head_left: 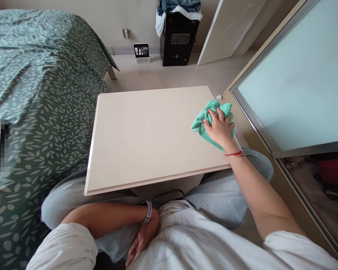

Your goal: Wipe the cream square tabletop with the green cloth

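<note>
A green cloth (202,122) lies bunched on the right end of a cream tabletop (149,138). Pressing down on it is my right hand (219,125), fingers spread over the folds and gripping them. A red string circles that wrist. My left hand (145,236) rests in my lap against my shirt, with a watch (148,212) on its wrist. Its fingers look loosely stretched and nothing shows in them, though they are partly hidden.
At the left stands a bed with a green leaf-patterned cover (59,71). A sliding frosted-glass door (304,86) is close on the right. Behind the table are a smart display (141,52) and a black cabinet (177,41) with clothes on top. My knees flank the table.
</note>
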